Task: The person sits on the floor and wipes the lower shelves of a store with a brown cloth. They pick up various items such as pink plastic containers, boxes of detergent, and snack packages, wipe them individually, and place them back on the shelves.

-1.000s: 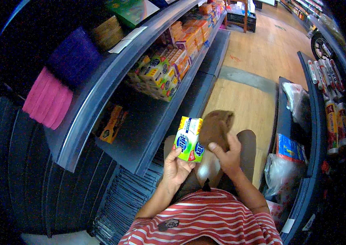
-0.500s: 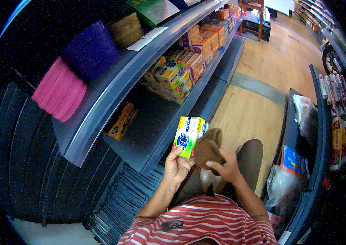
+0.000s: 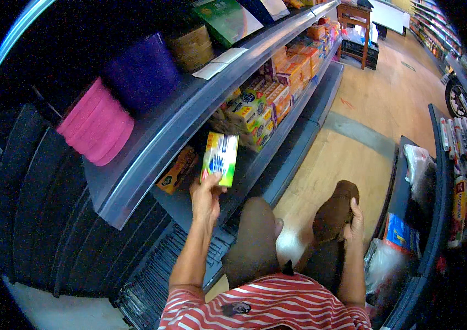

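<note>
Seen from the head camera, a crouching shopper's left hand (image 3: 207, 196) grips the lower edge of a green-and-white carton (image 3: 220, 159), holding it upright in front of the lower grey shelf (image 3: 189, 206), near an orange box (image 3: 176, 170) lying there. The right hand (image 3: 354, 223) rests on the knee, fingers curled around a brown cloth (image 3: 334, 210)

Box (image 3: 219, 158) in left hand (image 3: 207, 199): glossy printed cardboard, green and white, smooth. Shelf (image 3: 151, 159) beside box: painted metal, grey, smooth with dull sheen. Pink roll (image 3: 97, 122) above shelf edge: soft ribbed cloth, matt. Basket (image 3: 191, 47) further along shelf: woven, rough. Floor (image 3: 349, 148) right of shelf: wood-look planks, satin. Shirt (image 3: 266, 305): striped knit cloth, matt.
</note>
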Demonstrator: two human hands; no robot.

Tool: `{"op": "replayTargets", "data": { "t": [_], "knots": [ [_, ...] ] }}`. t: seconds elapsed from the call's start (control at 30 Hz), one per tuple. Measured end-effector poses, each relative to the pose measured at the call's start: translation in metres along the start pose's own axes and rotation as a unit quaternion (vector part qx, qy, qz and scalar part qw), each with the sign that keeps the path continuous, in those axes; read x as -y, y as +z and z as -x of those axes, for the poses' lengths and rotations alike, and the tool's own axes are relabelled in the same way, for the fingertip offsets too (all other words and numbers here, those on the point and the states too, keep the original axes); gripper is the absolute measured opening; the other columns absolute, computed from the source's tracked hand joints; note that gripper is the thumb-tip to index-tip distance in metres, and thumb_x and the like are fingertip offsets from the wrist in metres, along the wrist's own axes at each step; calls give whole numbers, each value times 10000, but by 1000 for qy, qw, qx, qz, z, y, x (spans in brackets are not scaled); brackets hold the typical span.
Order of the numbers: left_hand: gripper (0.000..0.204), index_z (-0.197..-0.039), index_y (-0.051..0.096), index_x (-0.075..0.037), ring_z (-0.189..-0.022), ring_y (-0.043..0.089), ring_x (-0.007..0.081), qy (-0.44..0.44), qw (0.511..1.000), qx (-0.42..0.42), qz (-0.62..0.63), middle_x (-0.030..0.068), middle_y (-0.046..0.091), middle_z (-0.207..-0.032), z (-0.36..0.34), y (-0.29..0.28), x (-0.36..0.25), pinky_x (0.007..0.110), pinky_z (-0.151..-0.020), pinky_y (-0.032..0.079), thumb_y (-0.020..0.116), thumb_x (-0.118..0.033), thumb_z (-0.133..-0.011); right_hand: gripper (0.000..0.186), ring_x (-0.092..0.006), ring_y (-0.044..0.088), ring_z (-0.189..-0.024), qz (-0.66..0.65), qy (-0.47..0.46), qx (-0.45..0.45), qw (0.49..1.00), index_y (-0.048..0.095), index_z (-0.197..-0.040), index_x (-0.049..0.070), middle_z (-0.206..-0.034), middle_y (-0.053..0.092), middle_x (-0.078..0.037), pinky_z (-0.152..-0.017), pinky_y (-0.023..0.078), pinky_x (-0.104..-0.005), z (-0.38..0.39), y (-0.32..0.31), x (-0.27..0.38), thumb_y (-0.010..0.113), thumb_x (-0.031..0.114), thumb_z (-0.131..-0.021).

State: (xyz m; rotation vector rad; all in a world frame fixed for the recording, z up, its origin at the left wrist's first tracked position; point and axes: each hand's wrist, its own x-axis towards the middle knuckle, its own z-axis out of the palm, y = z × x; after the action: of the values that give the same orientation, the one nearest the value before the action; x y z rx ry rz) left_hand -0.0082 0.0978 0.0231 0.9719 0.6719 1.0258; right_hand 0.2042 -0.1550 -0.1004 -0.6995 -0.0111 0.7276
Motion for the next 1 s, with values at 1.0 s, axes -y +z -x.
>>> {"op": "replayTargets", "data": {
  "t": [1.0],
  "knots": [
    [607,-1105,378,9,-1038,393,280,351,786,53,-506,147,417,-1115,-171,72,-15,350,-895,272,656,-199,-607,470,-213,524,-846,28,-1,70,997,434,-1050,3,-966,527,-75,-767,426,-334,-13,-25,-8,629,232,-690]
  ]
}}
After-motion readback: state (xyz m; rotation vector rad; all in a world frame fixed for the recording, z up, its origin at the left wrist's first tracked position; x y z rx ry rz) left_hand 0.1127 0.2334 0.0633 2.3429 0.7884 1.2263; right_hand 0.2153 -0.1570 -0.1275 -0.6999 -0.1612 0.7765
